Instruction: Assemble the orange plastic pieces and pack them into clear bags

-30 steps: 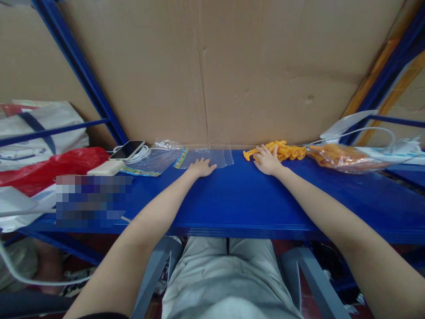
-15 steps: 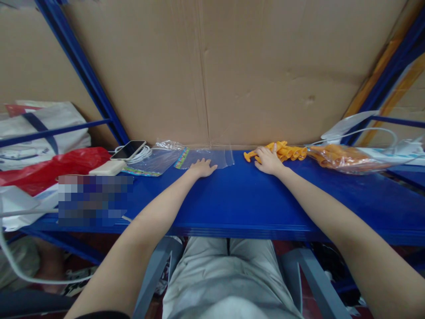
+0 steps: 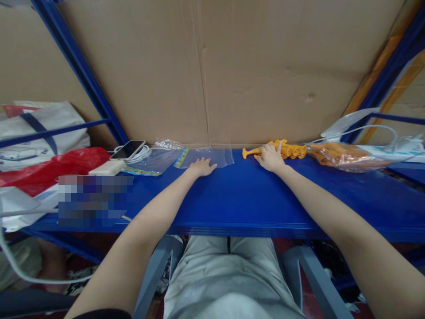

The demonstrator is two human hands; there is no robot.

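Note:
My left hand lies flat with its fingers apart on a clear plastic bag, which has a colourful printed strip at its left end. My right hand rests over a row of orange plastic pieces with curled, tube-like ends. Its fingers are spread, and it covers part of the row. One orange piece with a T-shaped end sticks out to the left of this hand. Another clear bag with a printed strip lies left of the first.
On the blue shelf, a bag of orange pieces lies at the right. To the left are a phone on a coiled white cable, a white box and a red plastic bag. A cardboard wall stands behind.
My right hand has shifted slightly right with its fingers spreading. The T-ended orange piece has moved a little left and shows more of its length. My left hand stays in place.

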